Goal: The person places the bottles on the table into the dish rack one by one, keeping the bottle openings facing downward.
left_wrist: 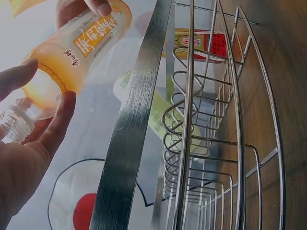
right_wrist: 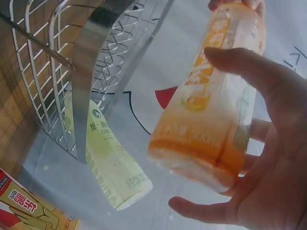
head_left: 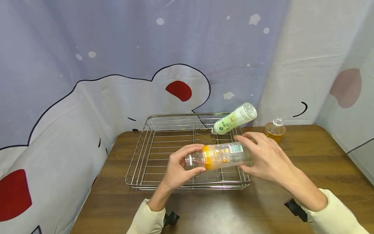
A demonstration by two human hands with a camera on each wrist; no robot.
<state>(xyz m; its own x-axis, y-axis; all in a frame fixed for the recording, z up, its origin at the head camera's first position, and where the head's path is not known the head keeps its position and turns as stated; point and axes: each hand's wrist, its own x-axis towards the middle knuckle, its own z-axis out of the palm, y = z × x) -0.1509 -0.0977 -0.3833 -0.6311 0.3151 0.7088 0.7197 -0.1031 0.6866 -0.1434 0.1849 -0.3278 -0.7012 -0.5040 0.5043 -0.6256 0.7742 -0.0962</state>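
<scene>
Both hands hold a clear plastic bottle (head_left: 223, 156) with an orange-and-white label, lying nearly level above the wire dish rack (head_left: 152, 182). Its uncapped neck points left. My left hand (head_left: 176, 169) grips the neck and shoulder, thumb below and fingers above. Around the base end, my right hand (head_left: 264, 157) has its thumb and fingers on opposite sides; the right wrist view shows the thumb (right_wrist: 230, 62) on the label. Behind, a pale green bottle (head_left: 233, 120) leans neck-down in the rack's back right part, base up and to the right.
A bottle of amber colour (head_left: 275, 130) stands on the wooden table (head_left: 298, 182) right of the rack; the right wrist view shows its yellow-and-red label (right_wrist: 21, 206). A patterned curtain (head_left: 122, 48) hangs behind the table. The rack's metal rim (left_wrist: 129, 143) is close to my left wrist.
</scene>
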